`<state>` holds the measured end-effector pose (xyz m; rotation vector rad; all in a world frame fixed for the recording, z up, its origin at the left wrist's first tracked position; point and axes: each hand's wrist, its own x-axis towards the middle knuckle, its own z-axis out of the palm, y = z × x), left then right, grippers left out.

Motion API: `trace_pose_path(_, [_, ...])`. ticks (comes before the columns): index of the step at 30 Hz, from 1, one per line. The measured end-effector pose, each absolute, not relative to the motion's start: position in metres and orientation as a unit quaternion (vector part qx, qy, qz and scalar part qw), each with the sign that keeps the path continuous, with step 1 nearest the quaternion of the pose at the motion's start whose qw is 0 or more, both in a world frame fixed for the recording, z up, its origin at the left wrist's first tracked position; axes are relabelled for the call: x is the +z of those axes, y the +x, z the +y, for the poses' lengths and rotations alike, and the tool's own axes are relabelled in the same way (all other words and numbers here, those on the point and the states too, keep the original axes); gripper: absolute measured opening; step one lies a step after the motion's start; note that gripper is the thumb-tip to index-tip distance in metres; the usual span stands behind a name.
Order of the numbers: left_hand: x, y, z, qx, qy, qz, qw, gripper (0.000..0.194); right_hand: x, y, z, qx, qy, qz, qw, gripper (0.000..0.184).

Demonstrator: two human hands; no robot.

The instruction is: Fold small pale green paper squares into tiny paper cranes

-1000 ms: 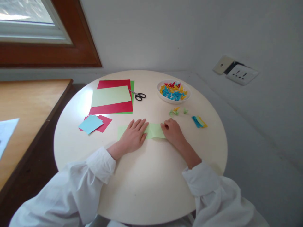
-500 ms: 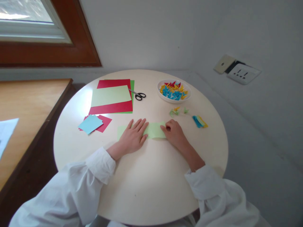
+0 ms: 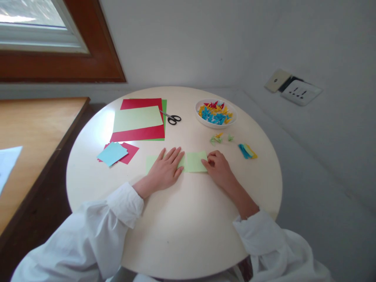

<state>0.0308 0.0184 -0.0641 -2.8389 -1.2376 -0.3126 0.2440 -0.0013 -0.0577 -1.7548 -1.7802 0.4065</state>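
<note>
My left hand [image 3: 166,170] lies flat with its fingers spread, pressing a pale green paper strip [image 3: 151,161] to the table. Much of that strip is hidden under the palm. Just to the right is a pale green paper square [image 3: 196,161], with a thin gap between it and the strip. The thumb and bent fingers of my right hand [image 3: 219,166] pinch the square's right edge. Beyond this hand are small folded green and yellow paper pieces [image 3: 216,138], and a little stack of blue and yellow paper [image 3: 247,151] lies farther right.
A white bowl [image 3: 216,126] of folded paper pieces stands at the back right. Black-handled scissors [image 3: 174,119] rest beside red, green and pale green sheets [image 3: 138,119]. Light blue and red paper squares [image 3: 113,154] lie at the left of the round white table [image 3: 176,231].
The right-hand piece of green paper has come away from the strip, leaving a narrow gap. My right hand has shifted slightly right with it; my left hand has stayed put.
</note>
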Motion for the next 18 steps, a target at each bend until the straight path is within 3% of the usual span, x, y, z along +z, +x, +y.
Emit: trace_pose_path(18, [-0.0572, 0.0295, 0.0193, -0.120, -0.911, -0.393, -0.026, 0.057, -0.0517, 0.2524, -0.0078, 0.190, -0.644, -0.647, 0.360, 0.030])
